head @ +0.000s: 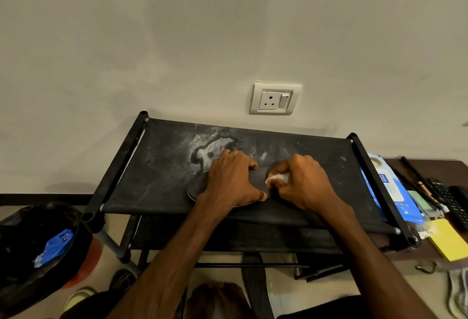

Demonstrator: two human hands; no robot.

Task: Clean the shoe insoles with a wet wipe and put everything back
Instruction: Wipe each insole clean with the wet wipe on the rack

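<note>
Your left hand point(231, 179) clamps the dark insole point(200, 185) across its middle, fingers curled over the far edge, thumb on the near one. Your right hand point(301, 184) pinches the white wet wipe point(276, 178) against the insole's other end. Press down firmly and stroke away from the clamping hand, refolding the wipe as it soils. The insole lies flat on the shoe rack point(157, 166), on its stained black fabric top. The blue wipes pack point(391, 187) sits just beside the right rail, a black bin bag point(30, 237) stands on the left, and a socket point(274, 99) is on the pale wall beyond.
</note>
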